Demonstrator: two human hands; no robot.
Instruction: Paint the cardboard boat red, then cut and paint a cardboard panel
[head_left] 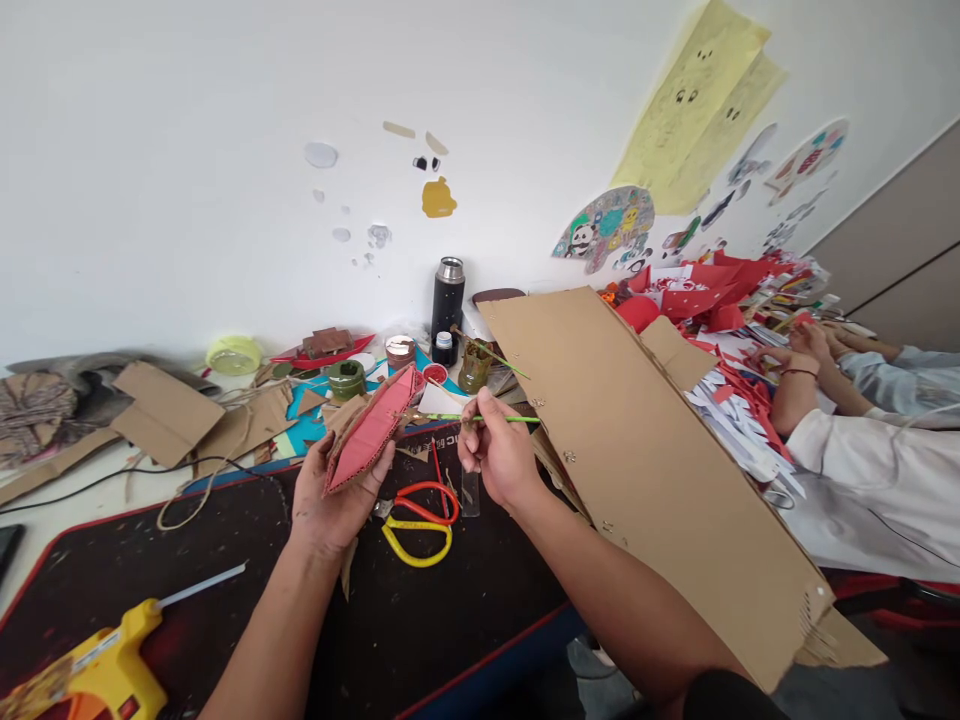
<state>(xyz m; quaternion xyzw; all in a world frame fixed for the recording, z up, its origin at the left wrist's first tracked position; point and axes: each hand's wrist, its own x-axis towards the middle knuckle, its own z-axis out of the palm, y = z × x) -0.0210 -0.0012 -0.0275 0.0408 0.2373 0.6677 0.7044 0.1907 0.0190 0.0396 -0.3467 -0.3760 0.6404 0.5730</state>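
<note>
My left hand [330, 500] holds a piece of corrugated cardboard painted red [373, 428], tilted up over the black mat [420, 620]. In my right hand [496, 452] is a thin green-handled paintbrush [480, 417], pinched between the fingers, its tip pointing left at the cardboard's upper edge. Red-and-yellow scissors [420, 520] lie on the mat just below both hands. Small paint jars [346, 379] and a brush jar [474, 368] stand behind the hands.
A large brown cardboard sheet [660, 470] slants across the right. A yellow glue gun [105, 665] lies at the front left. A black flask [448, 297] stands by the wall. Cardboard scraps [169, 410] lie at the left. Another person's arms [847, 400] rest on red paper at the right.
</note>
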